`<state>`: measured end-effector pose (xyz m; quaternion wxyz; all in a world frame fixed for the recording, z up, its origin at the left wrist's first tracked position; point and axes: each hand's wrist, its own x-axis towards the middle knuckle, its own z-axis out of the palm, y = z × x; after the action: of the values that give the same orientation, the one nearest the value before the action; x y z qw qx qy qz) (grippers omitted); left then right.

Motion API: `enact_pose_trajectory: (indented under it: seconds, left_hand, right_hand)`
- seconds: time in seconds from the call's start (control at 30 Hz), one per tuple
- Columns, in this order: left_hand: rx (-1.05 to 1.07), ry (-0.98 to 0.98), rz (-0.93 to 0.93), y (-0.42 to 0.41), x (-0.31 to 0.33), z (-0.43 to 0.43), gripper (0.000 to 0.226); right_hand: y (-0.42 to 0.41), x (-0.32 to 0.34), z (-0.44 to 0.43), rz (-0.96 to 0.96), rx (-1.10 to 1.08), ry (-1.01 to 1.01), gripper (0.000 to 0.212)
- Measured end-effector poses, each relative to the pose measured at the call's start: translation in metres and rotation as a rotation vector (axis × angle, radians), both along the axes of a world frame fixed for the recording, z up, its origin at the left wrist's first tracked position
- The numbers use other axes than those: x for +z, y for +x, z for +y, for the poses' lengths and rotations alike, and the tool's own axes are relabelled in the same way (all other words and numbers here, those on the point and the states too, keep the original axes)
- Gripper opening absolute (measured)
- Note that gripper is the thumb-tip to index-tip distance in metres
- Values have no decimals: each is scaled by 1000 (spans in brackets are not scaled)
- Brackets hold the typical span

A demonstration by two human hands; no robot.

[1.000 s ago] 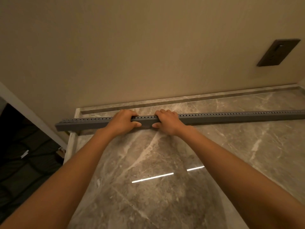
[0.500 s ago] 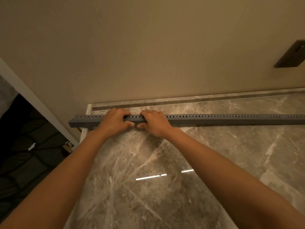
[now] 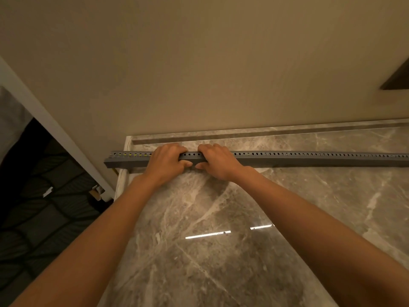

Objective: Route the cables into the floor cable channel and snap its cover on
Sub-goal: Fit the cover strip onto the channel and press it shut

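A long grey cable channel with a row of small holes lies on the marble floor, parallel to the wall, running from the left floor edge out of view at the right. My left hand and my right hand sit side by side near its left part, fingers curled over the top and thumbs on the front face. A yellow cable shows through the holes near the left end. Where cover and base meet under the hands is hidden.
The beige wall stands just behind the channel, with a marble skirting strip along its foot. A dark wall plate is at the right edge. Left of a white door frame lies darker flooring.
Both hands have shifted left along the channel and closer together. The view has moved so the channel's left end sits nearer the middle and the wall plate slips off right.
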<state>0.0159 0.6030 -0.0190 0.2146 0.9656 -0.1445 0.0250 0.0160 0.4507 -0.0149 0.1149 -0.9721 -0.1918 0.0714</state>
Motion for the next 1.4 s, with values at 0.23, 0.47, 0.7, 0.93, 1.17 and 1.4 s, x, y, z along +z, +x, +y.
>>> enact_pose_trajectory:
  seconds: [0.23,0.47,0.7,0.93,1.17,1.4]
  left_hand:
    - [115,-36,189,6,16,38,28]
    - [122,64,218,5,21,78,31]
    - [53,112,47,-5,9,74,29]
    - [7,174,-21,-4,9,74,24]
    - [26,41,13,-5,6,82,34]
    - [267,-237,179,-1,5,140,32]
  right_hand:
    - [-3,2,12,18,-87,-59,41]
    - [0,5,51,88,-88,42,35]
    - [-1,-1,76,13,-47,117,30]
    - [-2,1,77,-11,-18,100,29]
    - [0,4,75,30,-1,91,30]
    - [9,5,73,122,-7,97,33]
